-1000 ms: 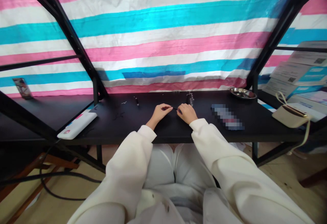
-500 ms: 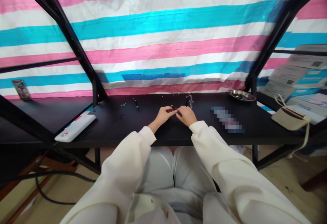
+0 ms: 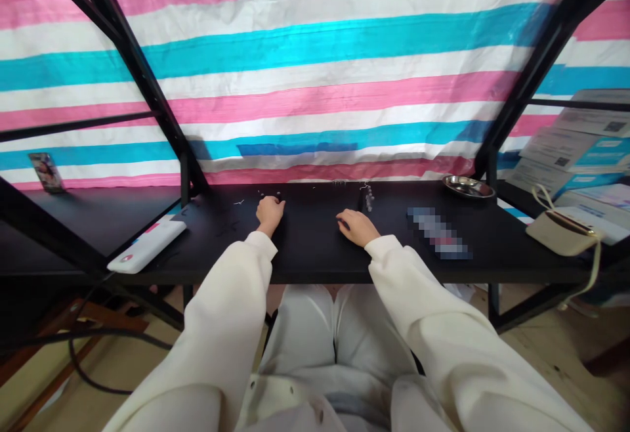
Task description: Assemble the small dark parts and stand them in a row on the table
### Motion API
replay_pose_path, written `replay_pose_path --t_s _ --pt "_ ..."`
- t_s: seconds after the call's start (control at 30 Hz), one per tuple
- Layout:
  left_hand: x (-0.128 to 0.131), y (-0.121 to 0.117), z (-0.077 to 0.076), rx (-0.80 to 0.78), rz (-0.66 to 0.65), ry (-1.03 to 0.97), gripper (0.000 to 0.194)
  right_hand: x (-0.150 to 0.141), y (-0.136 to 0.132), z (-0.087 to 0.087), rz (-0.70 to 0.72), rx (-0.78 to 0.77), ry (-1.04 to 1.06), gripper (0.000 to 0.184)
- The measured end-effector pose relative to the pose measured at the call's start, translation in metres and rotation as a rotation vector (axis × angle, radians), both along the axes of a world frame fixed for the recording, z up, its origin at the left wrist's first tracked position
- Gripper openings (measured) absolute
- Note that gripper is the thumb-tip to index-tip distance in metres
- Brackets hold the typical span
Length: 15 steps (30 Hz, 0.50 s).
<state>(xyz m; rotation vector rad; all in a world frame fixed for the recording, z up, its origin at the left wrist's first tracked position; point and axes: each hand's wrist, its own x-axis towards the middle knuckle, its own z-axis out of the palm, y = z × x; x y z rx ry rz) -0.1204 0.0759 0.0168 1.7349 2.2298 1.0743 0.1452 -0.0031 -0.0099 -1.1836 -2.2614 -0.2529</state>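
My left hand [image 3: 271, 213] rests on the black table [image 3: 305, 255], closed, knuckles up. Just past its fingers a small dark piece with a grey tip [image 3: 278, 194] shows; whether the fingers grip it is hidden. Farther right, my right hand [image 3: 358, 226] lies low over the table with fingers curled in; anything inside them is too small to make out. Behind that hand sit a cluster of small grey beads or caps [image 3: 369, 199] and a small upright black piece [image 3: 361, 199]. A white scrap of thread [image 3: 239, 202] lies left of my left hand.
A white oblong device [image 3: 147, 246] lies at the left, a blurred-out flat object [image 3: 438, 233] right of centre. A shiny metal dish [image 3: 468, 186] stands at the back right, near a beige purse [image 3: 564, 230] and stacked boxes [image 3: 571, 143]. Black frame posts flank the table.
My hands were together at the middle. The left has moved left and away to the small black piece there, now covered; the right has stayed nearly in place.
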Motion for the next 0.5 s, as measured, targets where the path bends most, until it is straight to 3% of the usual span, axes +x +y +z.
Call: replay_pose_path --t_s 0.27,0.5 --pt "-0.012 0.003 -0.008 -0.054 0.098 0.044 0.023 0.0 0.0 -0.001 0.009 0.001 0.016 0.019" --pt "-0.014 0.005 -0.003 -0.151 0.216 0.07 0.024 0.001 0.003 -0.003 0.031 -0.014 0.044 0.019"
